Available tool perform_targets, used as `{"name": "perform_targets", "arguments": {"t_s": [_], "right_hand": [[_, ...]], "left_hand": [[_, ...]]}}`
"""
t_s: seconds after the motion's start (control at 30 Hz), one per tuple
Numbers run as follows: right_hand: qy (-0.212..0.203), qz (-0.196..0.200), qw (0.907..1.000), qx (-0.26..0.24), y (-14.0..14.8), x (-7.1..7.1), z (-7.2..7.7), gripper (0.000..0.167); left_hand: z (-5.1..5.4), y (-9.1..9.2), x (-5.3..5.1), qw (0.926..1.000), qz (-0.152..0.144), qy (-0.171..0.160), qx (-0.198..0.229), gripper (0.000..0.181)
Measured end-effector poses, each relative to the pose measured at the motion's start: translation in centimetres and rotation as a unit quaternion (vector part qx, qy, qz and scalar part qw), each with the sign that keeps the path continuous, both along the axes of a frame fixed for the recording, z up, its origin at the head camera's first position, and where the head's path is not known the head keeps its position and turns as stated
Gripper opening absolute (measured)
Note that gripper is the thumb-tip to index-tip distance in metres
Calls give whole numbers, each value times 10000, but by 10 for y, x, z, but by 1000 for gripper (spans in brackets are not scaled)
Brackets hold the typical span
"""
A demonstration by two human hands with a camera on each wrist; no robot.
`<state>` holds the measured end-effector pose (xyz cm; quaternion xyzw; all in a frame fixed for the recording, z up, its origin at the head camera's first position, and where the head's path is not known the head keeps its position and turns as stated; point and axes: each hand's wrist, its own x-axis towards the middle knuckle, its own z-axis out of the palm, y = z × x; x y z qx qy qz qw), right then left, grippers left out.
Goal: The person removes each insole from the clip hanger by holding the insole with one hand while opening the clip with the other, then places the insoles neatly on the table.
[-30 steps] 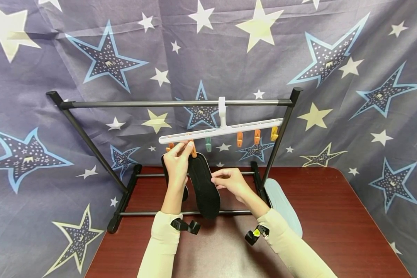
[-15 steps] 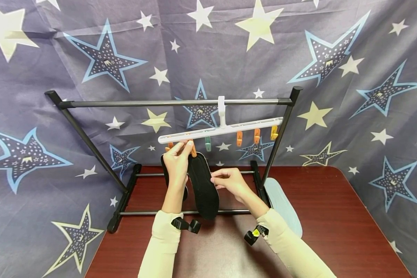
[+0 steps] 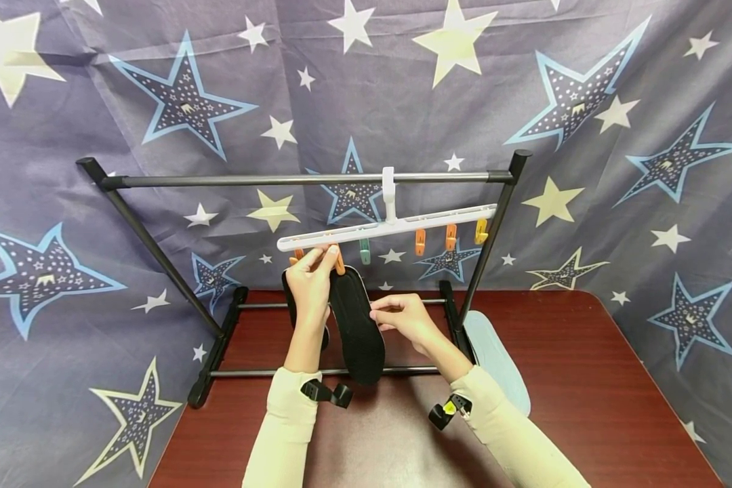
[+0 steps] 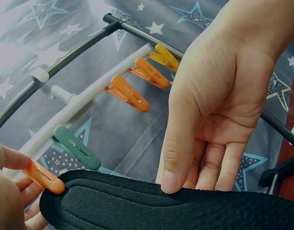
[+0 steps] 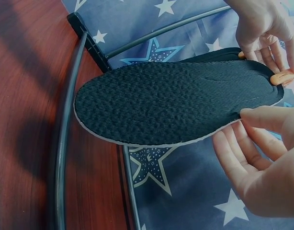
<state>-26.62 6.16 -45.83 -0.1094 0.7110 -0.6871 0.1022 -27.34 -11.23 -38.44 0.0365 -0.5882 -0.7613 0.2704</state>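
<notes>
A black insole (image 3: 358,329) hangs heel up from an orange clip (image 3: 339,261) under the white hanger (image 3: 350,236). My left hand (image 3: 309,285) pinches the upper end of this clip, which bites the insole's heel edge in the left wrist view. My right hand (image 3: 404,318) holds the insole's side edge between thumb and fingers, as the right wrist view shows with the thumb (image 5: 262,115) on top. A second black insole (image 5: 214,55) hangs behind, partly covered by my left hand in the head view, at another orange clip (image 3: 297,256).
The hanger hooks over the top bar of a black rack (image 3: 250,181) and tilts down to the left. A green clip (image 3: 364,251), more orange clips (image 3: 451,237) and a yellow clip (image 3: 481,231) hang along it. A light blue insole-shaped piece (image 3: 499,362) lies on the red-brown table (image 3: 598,407).
Both hands and the insole keep nearly the same place. Only the head view has shifted very slightly.
</notes>
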Motion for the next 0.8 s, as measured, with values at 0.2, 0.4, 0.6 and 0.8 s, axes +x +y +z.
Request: {"name": "perform_targets", "arguments": {"t_s": [0.2, 0.4, 0.6, 0.8], "right_hand": [[212, 11, 9997, -74, 1, 0, -1, 19], [76, -27, 10000, 19, 1, -1, 2, 22], [54, -65, 9999, 115, 0, -2, 2, 22], [20, -120, 9998, 170, 1, -2, 0, 21]], "left_hand": [[1, 0, -1, 10000, 4, 34, 36, 20], [2, 1, -1, 9999, -29, 133, 86, 24], [1, 2, -1, 9999, 10, 120, 98, 21], [0, 2, -1, 10000, 45, 34, 33, 18]]}}
